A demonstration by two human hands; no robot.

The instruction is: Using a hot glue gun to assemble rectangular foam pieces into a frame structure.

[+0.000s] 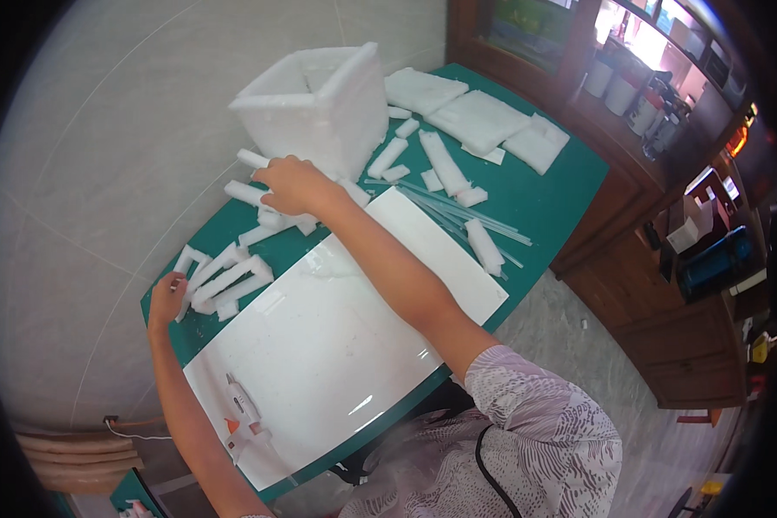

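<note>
At the table's left end, my left hand has its fingers closed on a white foam strip, part of a bent piece beside several other foam strips. My right hand reaches across to the far edge, its fingers curled at a short white foam stick that pokes out past them. Just below those fingers lies another foam stick. Behind the right hand stands an open-topped white foam box. The palm side of the right hand is hidden.
A shiny white board covers the near part of the green table. On it lies a glue gun. Clear glue sticks, foam sheets and foam offcuts lie right of the box. Wooden cabinets stand at the right.
</note>
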